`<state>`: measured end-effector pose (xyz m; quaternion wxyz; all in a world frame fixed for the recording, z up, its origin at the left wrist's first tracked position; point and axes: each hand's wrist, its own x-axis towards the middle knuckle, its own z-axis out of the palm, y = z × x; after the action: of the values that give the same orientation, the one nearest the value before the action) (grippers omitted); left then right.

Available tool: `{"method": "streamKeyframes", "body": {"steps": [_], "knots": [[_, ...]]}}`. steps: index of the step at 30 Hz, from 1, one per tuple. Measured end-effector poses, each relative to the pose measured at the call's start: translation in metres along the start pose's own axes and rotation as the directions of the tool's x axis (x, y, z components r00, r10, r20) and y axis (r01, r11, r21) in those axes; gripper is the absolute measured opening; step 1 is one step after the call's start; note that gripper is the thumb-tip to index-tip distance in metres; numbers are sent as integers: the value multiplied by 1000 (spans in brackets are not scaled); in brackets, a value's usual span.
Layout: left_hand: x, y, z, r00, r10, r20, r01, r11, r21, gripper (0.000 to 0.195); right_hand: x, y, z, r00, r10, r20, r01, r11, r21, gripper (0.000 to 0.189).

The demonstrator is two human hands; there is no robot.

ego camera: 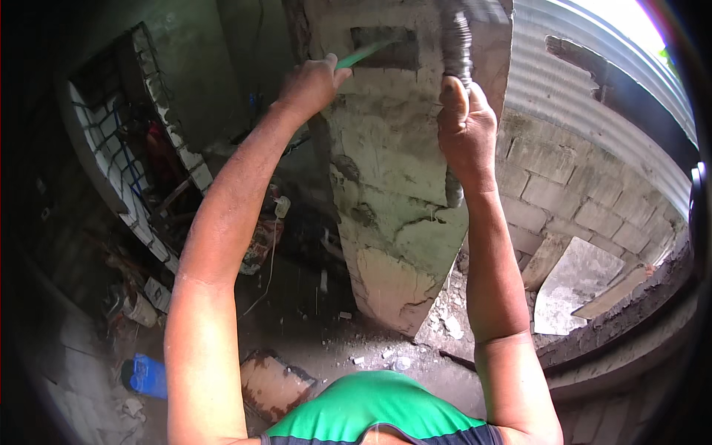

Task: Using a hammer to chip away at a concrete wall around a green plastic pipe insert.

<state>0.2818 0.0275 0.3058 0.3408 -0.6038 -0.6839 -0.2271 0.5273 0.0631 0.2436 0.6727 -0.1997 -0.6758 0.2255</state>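
Note:
Both arms reach up towards a rough concrete column [389, 150]. My left hand [316, 84] grips a green rod-like tool [359, 55], perhaps a chisel; its far part reaches over a dark rectangular recess [409, 53] in the column. To the right, my right hand [470, 125] is closed round a dark handle with a ribbed wrapping [457, 47], held upright. The handle's lower end shows below the fist. Its upper end is blurred at the picture's top edge, so the kind of tool cannot be told.
Rubble [453, 325] lies round the column's foot. A block wall [550, 194] with corrugated sheet [556, 100] above it stands at the right. At the left are a wall opening with a grille [111, 150], a white cable [272, 267], a blue container [149, 376] and a stained board [275, 384].

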Motion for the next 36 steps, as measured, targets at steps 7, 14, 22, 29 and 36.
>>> {"method": "streamKeyframes", "body": {"steps": [7, 14, 22, 29, 36], "knots": [[9, 0, -1, 993, 114, -5, -114, 991, 66, 40, 14, 68, 29, 995, 66, 70, -52, 981, -186, 60], [-7, -34, -9, 995, -93, -44, 80, 969, -234, 43, -20, 45, -9, 895, 361, 261, -421, 878, 228, 43], [2, -17, 31, 988, -119, -100, 68, 909, -410, 44, 1, -1, -18, 994, 79, 80, -92, 980, 178, 46], [7, -24, 29, 991, -59, -116, 12, 931, -366, 44, 21, -45, -15, 998, 4, 63, -1, 999, -42, 52], [12, -19, 26, 1000, -16, 4, 16, 986, -169, 44, 46, 20, 24, 966, 150, 209, -75, 941, -330, 60]]}}
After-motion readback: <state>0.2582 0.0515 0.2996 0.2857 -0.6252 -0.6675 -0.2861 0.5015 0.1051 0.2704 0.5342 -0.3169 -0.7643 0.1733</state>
